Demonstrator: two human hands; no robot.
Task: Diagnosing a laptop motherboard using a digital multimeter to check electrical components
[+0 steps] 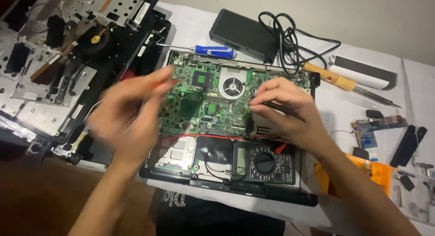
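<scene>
Careful: with your right hand (283, 107) pinching a black probe (276, 107) at the green motherboard (204, 98) in the open laptop's upper half and your blurred left hand (129, 111) gripping something red, a slip could bridge contacts.

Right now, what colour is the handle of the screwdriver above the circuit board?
Blue and white, on the screwdriver; the head view shows it.

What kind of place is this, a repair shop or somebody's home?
Probably a small electronics repair bench, though I can't tell shop from home. An opened laptop shows its green circuit board, a multimeter lies on it, and a blue-handled screwdriver lies nearby.
</scene>
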